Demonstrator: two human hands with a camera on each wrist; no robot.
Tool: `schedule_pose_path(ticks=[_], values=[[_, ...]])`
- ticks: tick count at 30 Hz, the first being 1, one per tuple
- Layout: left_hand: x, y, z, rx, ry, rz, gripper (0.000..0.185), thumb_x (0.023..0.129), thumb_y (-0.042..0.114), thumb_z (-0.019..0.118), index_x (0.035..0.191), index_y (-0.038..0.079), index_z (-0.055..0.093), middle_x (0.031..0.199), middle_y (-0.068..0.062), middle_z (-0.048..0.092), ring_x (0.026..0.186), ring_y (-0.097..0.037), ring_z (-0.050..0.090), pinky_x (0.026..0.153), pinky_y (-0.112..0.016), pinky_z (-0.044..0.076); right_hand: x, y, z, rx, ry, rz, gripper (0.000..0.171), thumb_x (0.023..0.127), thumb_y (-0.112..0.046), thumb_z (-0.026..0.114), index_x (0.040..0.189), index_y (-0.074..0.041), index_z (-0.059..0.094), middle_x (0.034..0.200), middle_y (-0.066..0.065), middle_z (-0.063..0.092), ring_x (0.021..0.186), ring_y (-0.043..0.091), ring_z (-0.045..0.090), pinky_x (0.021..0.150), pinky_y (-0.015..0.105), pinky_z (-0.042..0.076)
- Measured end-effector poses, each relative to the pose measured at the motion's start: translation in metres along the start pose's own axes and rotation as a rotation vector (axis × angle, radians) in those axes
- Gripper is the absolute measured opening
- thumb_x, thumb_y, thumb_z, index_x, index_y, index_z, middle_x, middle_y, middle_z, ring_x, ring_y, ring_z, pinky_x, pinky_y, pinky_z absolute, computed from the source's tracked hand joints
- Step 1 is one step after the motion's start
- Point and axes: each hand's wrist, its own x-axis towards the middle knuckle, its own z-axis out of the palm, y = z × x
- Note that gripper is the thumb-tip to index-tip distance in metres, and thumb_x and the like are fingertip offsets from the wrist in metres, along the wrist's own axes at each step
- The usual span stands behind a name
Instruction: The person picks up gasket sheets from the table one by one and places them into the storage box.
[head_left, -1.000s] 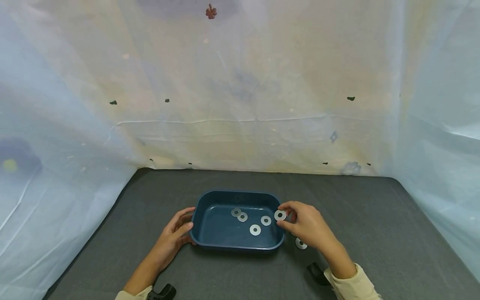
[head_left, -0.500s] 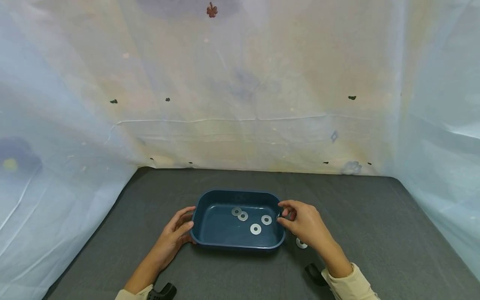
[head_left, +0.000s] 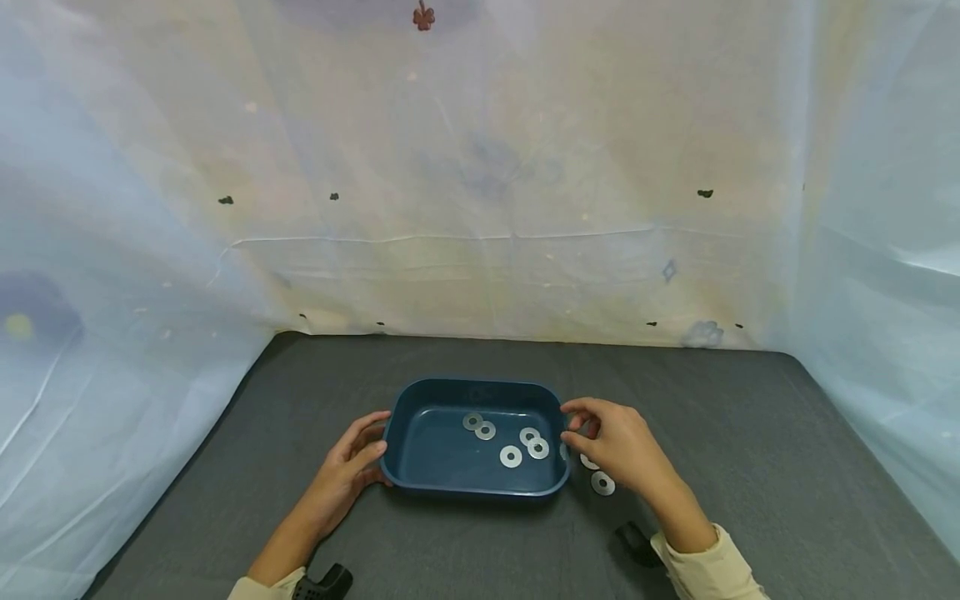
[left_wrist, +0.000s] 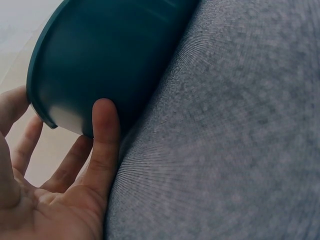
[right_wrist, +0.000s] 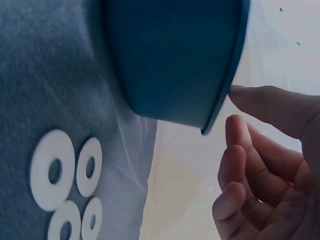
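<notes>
A dark blue rectangular tray (head_left: 450, 492) stands on the grey cloth with several flat metal washers (head_left: 511, 457) lying in it. At its left end my left hand (head_left: 348, 458) rests against the wall and rim; in the left wrist view its fingers (left_wrist: 104, 125) are fairly straight on the tray's outer side. My right hand (head_left: 611, 437) is at the right rim. A fingertip touches the rim in the right wrist view, while the other fingers (right_wrist: 235, 160) are loosely bent and hold nothing. More washers (right_wrist: 51, 170) lie on the cloth below this hand, partly hidden in the head view.
Grey cloth (head_left: 712, 417) covers the table around the tray. Pale patterned sheets (head_left: 480, 167) hang behind and at both sides. Dark wrist devices (head_left: 324, 583) sit at the cuffs of both sleeves.
My right hand has let go of a washer, which now lies in the tray partly over another near the right side. The hand has shifted slightly right; the left hand stays put.
</notes>
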Motion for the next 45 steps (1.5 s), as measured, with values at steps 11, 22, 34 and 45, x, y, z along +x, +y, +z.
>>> schedule_pose_path(ticks=[11,22,34,45], values=[[-0.001,0.000,0.000,0.005,0.002,-0.004,0.051,0.108,0.022,0.045,0.155,0.013,0.027,0.143,-0.004,0.043,0.111,-0.014,0.060,0.080,-0.040,0.056,-0.006,0.016,-0.019,-0.022,-0.060,-0.006,0.029,0.088,-0.022,0.077,0.115,-0.015,0.071,0.087,-0.009,0.064,0.073,0.006,0.057,0.060,0.024,0.045],[0.000,0.001,0.001,0.006,0.036,-0.038,0.053,0.107,0.025,0.048,0.155,0.016,0.029,0.146,-0.008,0.041,0.110,-0.015,0.060,0.079,-0.041,0.056,-0.010,0.045,-0.031,-0.052,-0.104,0.006,0.033,0.088,-0.025,0.077,0.118,-0.012,0.070,0.092,-0.007,0.064,0.081,0.009,0.058,0.064,0.027,0.046],[0.000,-0.001,0.000,0.005,0.007,-0.010,0.053,0.107,0.023,0.046,0.156,0.012,0.026,0.147,-0.009,0.039,0.111,-0.015,0.059,0.079,-0.041,0.056,-0.005,0.066,-0.018,-0.086,-0.133,0.061,0.031,0.085,-0.024,0.078,0.112,-0.010,0.071,0.091,-0.003,0.066,0.076,0.010,0.054,0.063,0.028,0.042],[-0.001,0.000,0.001,-0.006,-0.004,0.008,0.053,0.108,0.022,0.045,0.156,0.010,0.026,0.147,-0.013,0.039,0.108,-0.015,0.061,0.079,-0.040,0.056,-0.002,0.074,-0.007,-0.156,-0.142,0.129,0.028,0.082,-0.026,0.081,0.105,-0.014,0.072,0.095,0.001,0.067,0.082,0.014,0.059,0.069,0.038,0.048]])
